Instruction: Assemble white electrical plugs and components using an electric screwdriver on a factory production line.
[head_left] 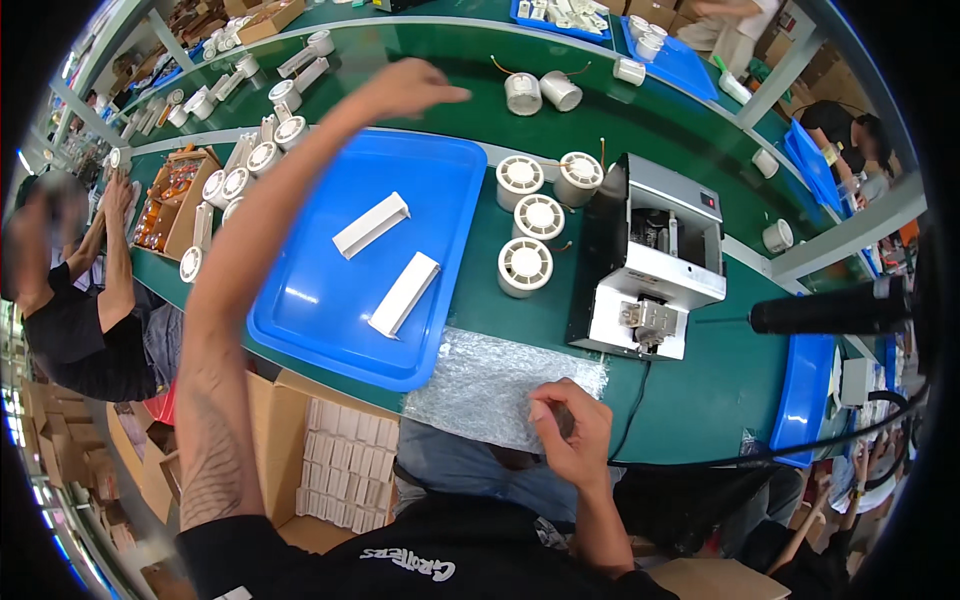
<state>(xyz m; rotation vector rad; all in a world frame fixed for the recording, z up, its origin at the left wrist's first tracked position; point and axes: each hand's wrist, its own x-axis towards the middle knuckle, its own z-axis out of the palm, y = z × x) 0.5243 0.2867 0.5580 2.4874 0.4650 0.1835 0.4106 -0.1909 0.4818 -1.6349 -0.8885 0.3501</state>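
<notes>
My left hand reaches over the far green belt, holding nothing visible, with a finger stretched toward two round white housings with thin wires. Those housings stand a short way to its right, untouched. My right hand is curled above bubble wrap at the near edge; any small thing inside its fingers is hidden. Under my left arm lies a blue tray with two white rectangular channel pieces. Right of the tray stand several round white housings with slotted tops.
A black and silver bench machine stands right of the housings, with a black power tool beyond it. Further left are more white parts and an orange-filled carton. A co-worker sits there. Below is a carton of white pieces.
</notes>
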